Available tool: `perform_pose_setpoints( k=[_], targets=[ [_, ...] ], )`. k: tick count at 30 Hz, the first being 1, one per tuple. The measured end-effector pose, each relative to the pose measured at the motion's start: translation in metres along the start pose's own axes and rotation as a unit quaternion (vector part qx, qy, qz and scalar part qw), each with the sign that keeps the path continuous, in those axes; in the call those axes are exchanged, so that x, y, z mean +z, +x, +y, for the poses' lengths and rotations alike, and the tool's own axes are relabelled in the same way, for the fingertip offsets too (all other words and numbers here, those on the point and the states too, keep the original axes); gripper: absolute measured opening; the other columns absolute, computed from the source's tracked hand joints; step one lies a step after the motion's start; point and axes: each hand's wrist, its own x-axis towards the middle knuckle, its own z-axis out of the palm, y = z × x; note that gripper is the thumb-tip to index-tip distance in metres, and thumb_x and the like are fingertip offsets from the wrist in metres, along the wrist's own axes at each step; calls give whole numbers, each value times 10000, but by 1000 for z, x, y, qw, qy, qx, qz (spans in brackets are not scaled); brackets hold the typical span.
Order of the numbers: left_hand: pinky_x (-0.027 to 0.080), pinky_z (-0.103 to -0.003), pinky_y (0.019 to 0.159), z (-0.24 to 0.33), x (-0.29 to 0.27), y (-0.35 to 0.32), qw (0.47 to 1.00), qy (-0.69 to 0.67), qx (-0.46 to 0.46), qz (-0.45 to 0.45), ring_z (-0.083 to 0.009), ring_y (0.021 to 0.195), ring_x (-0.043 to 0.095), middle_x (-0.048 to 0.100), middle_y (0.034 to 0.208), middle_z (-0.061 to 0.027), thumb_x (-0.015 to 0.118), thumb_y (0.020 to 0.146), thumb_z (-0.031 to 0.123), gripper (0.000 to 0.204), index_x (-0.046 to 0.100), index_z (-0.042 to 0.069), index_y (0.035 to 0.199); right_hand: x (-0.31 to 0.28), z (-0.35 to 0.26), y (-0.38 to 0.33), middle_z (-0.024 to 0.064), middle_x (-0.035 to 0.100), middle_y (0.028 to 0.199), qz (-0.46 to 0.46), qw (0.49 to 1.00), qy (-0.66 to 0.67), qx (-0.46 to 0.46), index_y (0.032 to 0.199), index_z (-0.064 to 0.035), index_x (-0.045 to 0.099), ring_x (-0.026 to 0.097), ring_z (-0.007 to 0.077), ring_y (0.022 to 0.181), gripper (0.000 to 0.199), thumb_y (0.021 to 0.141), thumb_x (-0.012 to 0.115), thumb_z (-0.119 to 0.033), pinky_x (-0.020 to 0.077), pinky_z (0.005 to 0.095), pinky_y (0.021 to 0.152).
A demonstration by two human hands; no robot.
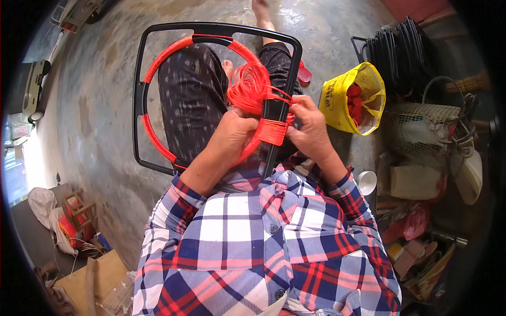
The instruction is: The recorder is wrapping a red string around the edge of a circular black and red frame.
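A black square frame with a round ring inside rests across my lap. Glossy red cord is wound tightly along much of the ring, leaving bare black stretches at the top, left and right. My left hand is closed around the ring's lower right part, its fingertips hidden behind the winding. Just above its thumb lies a loose bundle of red cord. My right hand is closed at the frame's right bar, with strands of the cord pinched between thumb and fingers beside the wound section.
To the right stands a yellow bag with red bundles inside. Behind it lean several stacked black frames. A wire mesh basket, a white cup and clutter line the right side. Wooden pieces and a board lie lower left.
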Motion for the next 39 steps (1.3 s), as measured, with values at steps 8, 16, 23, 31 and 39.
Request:
perform_pose_setpoints(
  k=[8, 16, 23, 31, 39],
  targets=[
    [521, -332, 923, -5, -22, 11, 1000, 1, -27, 14, -196, 972, 648, 635, 1048, -130, 520, 853, -12, 236, 533, -42, 1087, -54, -2, -18, 132, 574, 1182, 111, 847, 499, 148, 840, -52, 565, 525, 249, 1118, 239, 674, 617, -215, 382, 388, 992],
    [560, -298, 796, 2, -6, 3, 999, -21, -21, 24, -168, 857, 660, 636, 983, -123, 522, 857, -31, 240, 508, -34, 1096, -159, 24, -70, -26, 464, 743, 151, 683, 714, -29, 879, -110, 420, 460, 108, 702, 280, 844, 650, -266, 425, 335, 767],
    [533, -315, 882, -3, -11, 1, 999, 18, -29, 4, -189, 961, 652, 638, 1044, -129, 491, 873, -3, 266, 506, -33, 1137, -117, 13, -59, -18, 422, 703, 195, 799, 548, 153, 968, -62, 544, 400, 96, 637, 124, 873, 584, -130, 388, 249, 627],
    [532, -310, 878, 2, -7, 2, 999, 29, -34, 5, -190, 934, 651, 632, 1047, -130, 488, 875, 25, 288, 504, -47, 1153, -15, -29, -12, -37, 565, 717, -43, 859, 407, 308, 937, -25, 635, 517, 52, 619, 101, 868, 674, -87, 421, 212, 560],
    [544, -276, 801, 8, -5, 4, 993, 122, 1, 0, -161, 867, 652, 633, 1014, -95, 493, 843, 16, 308, 529, -8, 1148, -17, -19, -11, -27, 565, 703, -68, 845, 436, 303, 827, -64, 586, 522, 56, 616, 109, 857, 684, -101, 424, 210, 564]
  ],
)
